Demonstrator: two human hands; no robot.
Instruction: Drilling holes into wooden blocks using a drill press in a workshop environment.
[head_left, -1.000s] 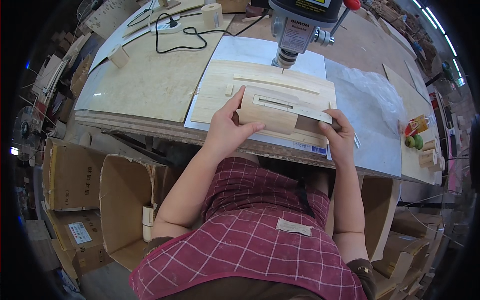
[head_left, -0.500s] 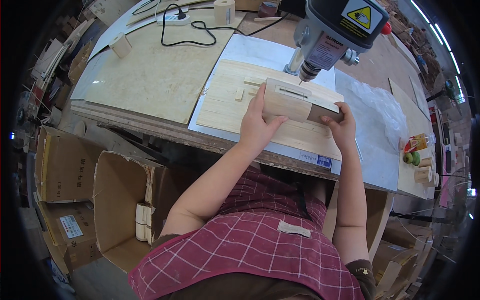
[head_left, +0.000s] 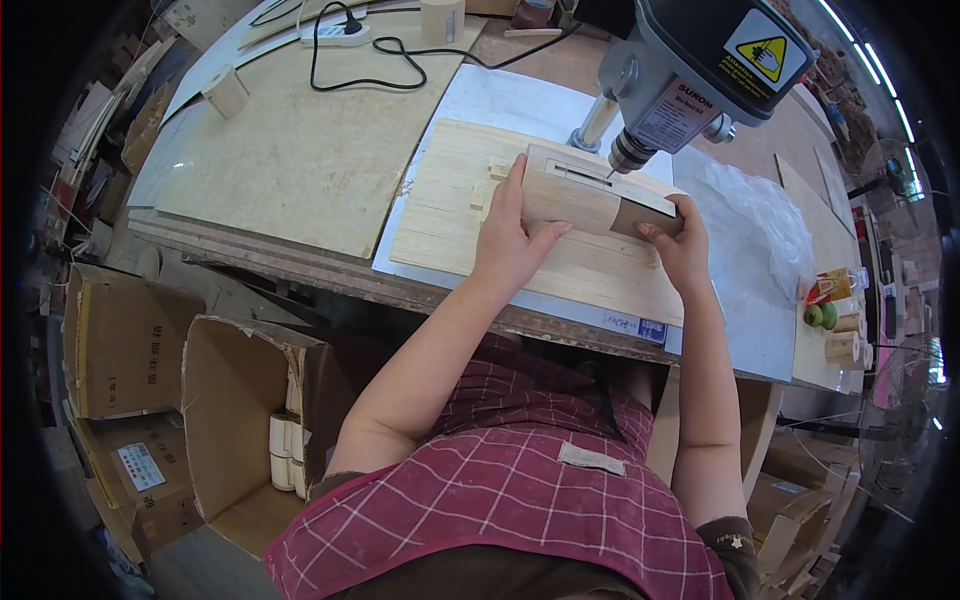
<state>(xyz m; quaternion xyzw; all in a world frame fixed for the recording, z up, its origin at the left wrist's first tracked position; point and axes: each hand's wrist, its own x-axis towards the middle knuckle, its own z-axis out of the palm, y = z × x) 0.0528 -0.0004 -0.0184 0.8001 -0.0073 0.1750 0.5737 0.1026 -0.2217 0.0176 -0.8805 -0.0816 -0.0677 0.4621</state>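
Note:
A pale wooden block (head_left: 565, 203) with a rounded side is held between my two hands above a flat wooden board (head_left: 440, 225). Its top face bears a narrow slotted piece (head_left: 582, 172), and a brown section (head_left: 640, 215) covers its right part. My left hand (head_left: 510, 235) grips the left end, thumb along the near side. Around the right end my right hand (head_left: 682, 248) is closed. The drill press (head_left: 690, 95) stands over the block, its thin bit (head_left: 612, 175) at the top face near the slot's right end; whether they touch cannot be told.
Small wood strips (head_left: 480, 195) lie on the board's left. A crumpled plastic bag (head_left: 755, 215) and green fruit (head_left: 820, 316) are to the right. A black cable (head_left: 400, 65) runs from a power strip (head_left: 335, 35). Open cardboard boxes (head_left: 235, 400) stand below the table's left edge.
The block has shifted slightly left and away from me relative to the drill, bringing the bit over its top face. Both hands keep their grip. The whole view has turned a little.

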